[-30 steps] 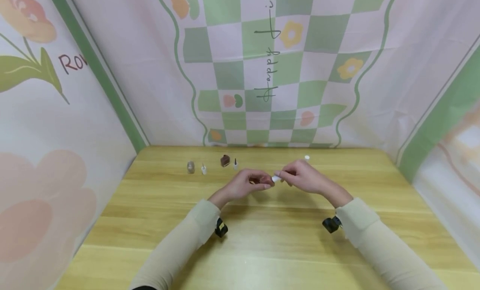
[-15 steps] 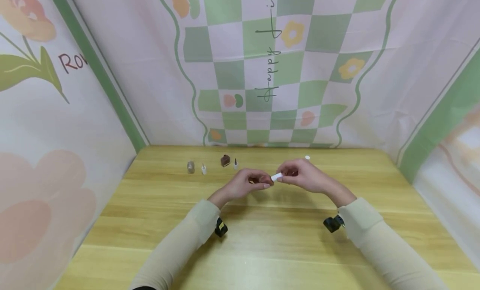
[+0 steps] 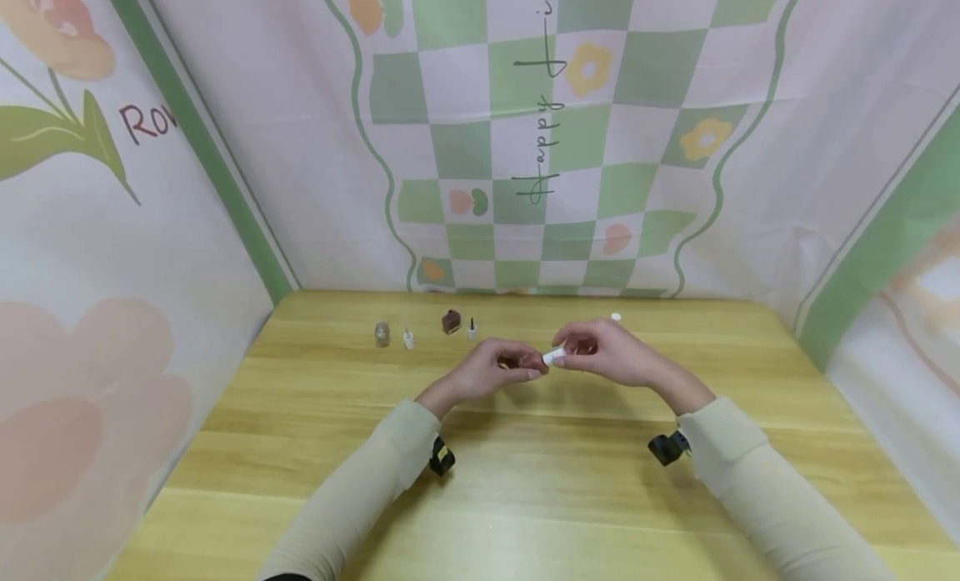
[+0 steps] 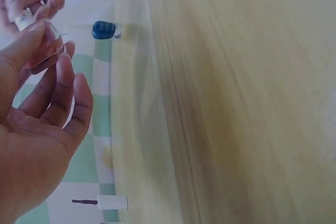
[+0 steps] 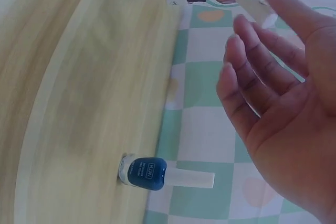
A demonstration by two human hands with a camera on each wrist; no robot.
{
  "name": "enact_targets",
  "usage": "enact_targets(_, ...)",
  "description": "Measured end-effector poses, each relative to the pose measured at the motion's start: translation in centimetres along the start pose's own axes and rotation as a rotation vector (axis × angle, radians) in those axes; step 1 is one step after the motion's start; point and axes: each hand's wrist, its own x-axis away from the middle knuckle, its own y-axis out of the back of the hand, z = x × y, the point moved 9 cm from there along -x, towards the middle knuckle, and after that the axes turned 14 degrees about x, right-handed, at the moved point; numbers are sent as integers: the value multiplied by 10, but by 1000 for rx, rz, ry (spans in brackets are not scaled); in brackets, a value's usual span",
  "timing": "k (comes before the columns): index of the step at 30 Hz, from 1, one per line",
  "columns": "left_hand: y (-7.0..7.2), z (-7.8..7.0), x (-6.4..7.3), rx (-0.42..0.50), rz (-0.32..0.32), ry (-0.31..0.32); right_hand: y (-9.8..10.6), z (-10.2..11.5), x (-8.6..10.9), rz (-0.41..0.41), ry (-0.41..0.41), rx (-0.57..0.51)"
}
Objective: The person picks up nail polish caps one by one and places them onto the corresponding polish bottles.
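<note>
In the head view, my left hand (image 3: 487, 368) grips a reddish-pink nail polish bottle (image 3: 533, 362), tilted above the table, its white cap (image 3: 553, 356) towards the right. My right hand (image 3: 611, 353) has thumb and index finger at that cap; the right wrist view shows the thumb tip on the cap (image 5: 257, 8) and the other fingers loosely bent. The cap sits on the bottle's neck. Beyond the right hand stands a blue nail polish bottle (image 5: 147, 173) with a white cap on; only its cap top (image 3: 616, 317) shows in the head view.
At the back left of the wooden table (image 3: 480, 498) stand a glittery bottle (image 3: 382, 334) and a dark brown bottle (image 3: 451, 322), both uncapped. Beside each, a white brush cap (image 3: 408, 340) and a dark-brushed cap (image 3: 472, 331) stand brush up. A patterned cloth (image 3: 517, 147) hangs behind.
The right fingers have shifted round the white cap, uncovering more of it, and dark marks on the cap now show. My left hand and its bottle stay nearly still.
</note>
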Motion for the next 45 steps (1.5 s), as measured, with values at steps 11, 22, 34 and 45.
enact_targets(11,-1,-2,1,-6,0,9,-1,0,2,31,-22,-61)
enact_targets(22,-2,-3,5,12,-9,25,-4,-1,3,16,1,-98)
enact_targets(34,2,-3,4,3,-18,7,0,-2,3,-8,-43,-94)
enact_targets(45,3,0,4,-4,-24,3,-4,-1,3,-18,6,-144)
